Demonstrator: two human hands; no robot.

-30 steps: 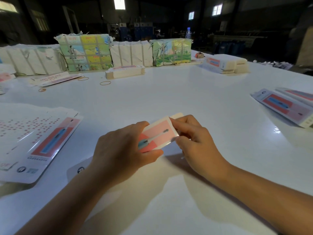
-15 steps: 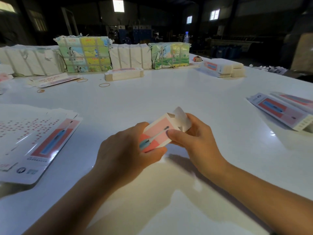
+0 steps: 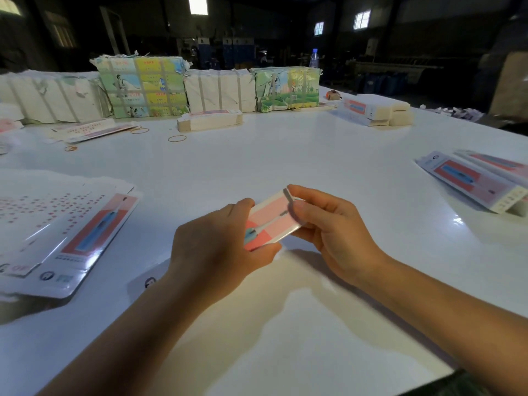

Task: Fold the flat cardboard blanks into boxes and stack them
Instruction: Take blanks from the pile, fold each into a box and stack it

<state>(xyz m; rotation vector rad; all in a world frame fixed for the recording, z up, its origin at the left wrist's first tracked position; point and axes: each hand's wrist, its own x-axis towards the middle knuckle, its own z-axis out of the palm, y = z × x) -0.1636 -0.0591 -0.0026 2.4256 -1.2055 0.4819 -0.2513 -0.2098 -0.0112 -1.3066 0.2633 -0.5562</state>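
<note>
While both hands work one carton above the near middle of the bench, the labels below say where each thing sits and the likely reason.

Box in hand: a small pink box, printed with a toothbrush, is held just above the bench between the two hands, printed face up and tilted toward the camera, so the far end stays in sight.

Left hand: the left hand grasps the near end of the box, thumb along its lower edge and fingers over the top; it appears to brace the body while the other end is closed.

Right hand: the right hand holds the far end, fingers curled round it and thumb pressed on the end panel; judged from this, the end flap is being tucked shut. The flap itself is blurred.

Flat blanks, left: a fanned pile of flat blanks lies at the left edge, near the left hand, presumably as supply.

Finished boxes, right: folded boxes lie side by side at the right edge, near the right hand, likely the growing stack.

Far stock: wrapped bundles stand in a row along the far side, with a low stack of blanks just before them and another stack to the right; these are well apart from the work.

Loose items: rubber bands lie on the bench, probably shed from opened bundles.

Stage: one box is nearly formed; stacking is not yet done.
</note>
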